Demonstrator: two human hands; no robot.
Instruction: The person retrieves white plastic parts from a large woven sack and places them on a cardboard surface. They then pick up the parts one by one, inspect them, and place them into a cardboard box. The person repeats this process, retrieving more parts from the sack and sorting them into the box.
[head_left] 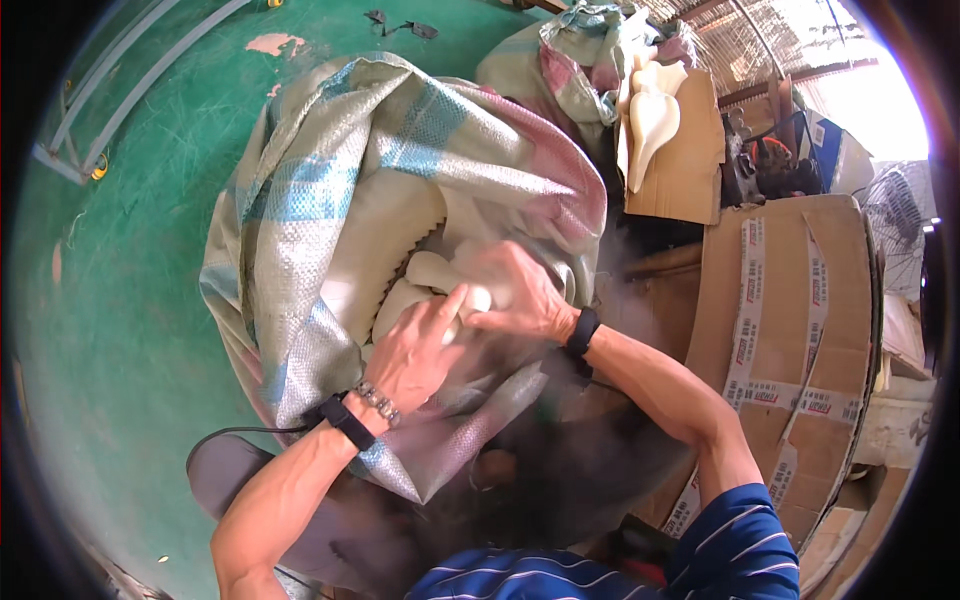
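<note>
Head view, sack: the woven sack (310, 190) gapes open on the green floor (140, 270); probably light and limp, best gripped by its thick folded rim; silvery-white, banded blue and dusky pink.
Toothed panel: this cream panel (385, 230) leans inside the sack's left edge; likely stiff and fairly light, better lifted by its smooth face than by the teeth, which may snag on the weave; gently curved, jagged down its right side.
Right hand: blurred, the right hand (524, 296) seems closed, thumb and fingers about a knobbed piece (480, 299).
Left hand: the left hand (408, 350) reaches in over the sack's near edge, fingertips against that same piece; whether they grasp it, I cannot tell.
Knobbed piece: near the middle of the sack's mouth, between both hands; it looks rigid, light and smooth enough to slip, so a pinch behind the rounded end should suit; pale, glossy, ball-like at the visible end, the rest hidden by fingers.
</note>
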